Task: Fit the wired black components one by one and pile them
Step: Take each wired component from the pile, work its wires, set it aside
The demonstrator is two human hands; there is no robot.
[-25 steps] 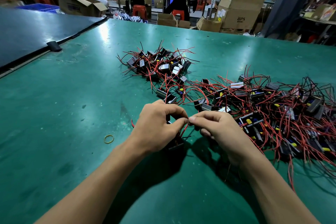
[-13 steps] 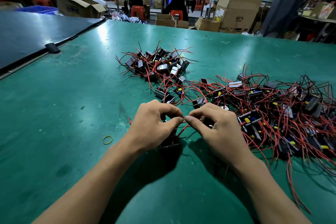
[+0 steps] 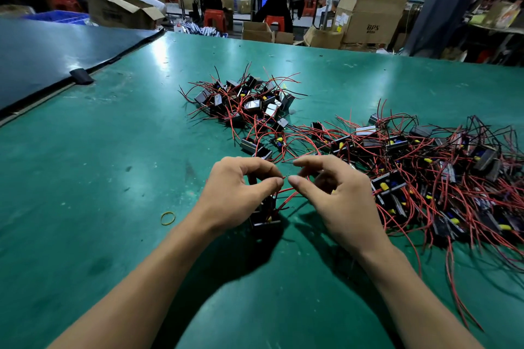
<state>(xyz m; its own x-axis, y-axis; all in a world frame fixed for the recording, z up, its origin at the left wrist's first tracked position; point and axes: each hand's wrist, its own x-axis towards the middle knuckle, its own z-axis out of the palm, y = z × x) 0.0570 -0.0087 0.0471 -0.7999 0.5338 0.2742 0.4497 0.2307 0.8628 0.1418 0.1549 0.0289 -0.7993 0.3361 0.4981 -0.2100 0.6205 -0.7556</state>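
While your left hand pinches the end of a thin red wire between thumb and forefinger, the black component it seems to belong to sits on the counter directly under that hand, so a sharp upward tug is likely to lift or tip the part rather than seat anything. Your right hand curls just beside the left, its thumb tip almost touching the left thumb, but I cannot tell whether its fingers are clamped on a second lead or only closing toward one. If they hold nothing, the join has no opposing grip and the wire can slip free or kink. The wire end is tiny and partly hidden between your thumbs, so a bad fit is easy to miss. Loose red leads from the tangled heap lie close to your right hand and could snag and drag neighbours along once you carry this piece away. The smaller pile lies well beyond your hands, across trailing wires, so a careless reach could scatter it. A yellow rubber band lies near your left wrist.
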